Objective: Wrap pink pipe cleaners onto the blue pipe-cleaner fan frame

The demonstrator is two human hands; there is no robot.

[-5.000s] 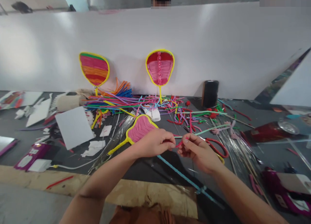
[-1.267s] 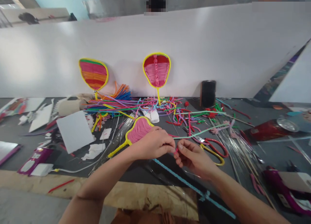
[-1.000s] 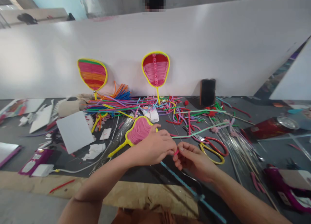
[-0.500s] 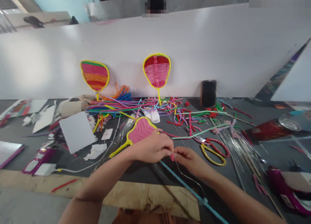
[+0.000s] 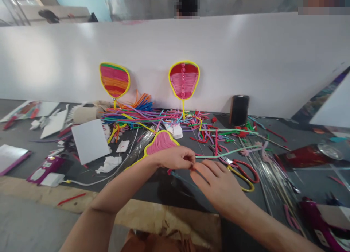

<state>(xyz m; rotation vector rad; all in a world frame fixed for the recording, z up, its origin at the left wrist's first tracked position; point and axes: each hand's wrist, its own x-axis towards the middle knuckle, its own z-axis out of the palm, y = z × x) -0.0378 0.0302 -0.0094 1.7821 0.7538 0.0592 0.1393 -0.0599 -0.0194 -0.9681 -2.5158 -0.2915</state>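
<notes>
Both hands meet above the middle of the tabletop (image 5: pixel 153 182), toward its front edge. The left hand (image 5: pixel 173 158) has thumb and forefinger pinched together on a red bit (image 5: pixel 193 168); only a speck shows, so its long axis cannot be told. The right hand (image 5: pixel 218 182) turns its back upward, fingers bent and tips meeting the left's; whether it grips anything is hidden. Beyond the left wrist lies a pink fan (image 5: pixel 162 142), its long axis slanting, handle toward the tabletop's front-left corner, head toward the back edge. Scissors (image 5: pixel 227 159) lie just past the right hand, handles toward the front-right corner. Two fans stand upright along the back edge: striped fan (image 5: pixel 115 80) and beaded fan (image 5: pixel 177 82).
</notes>
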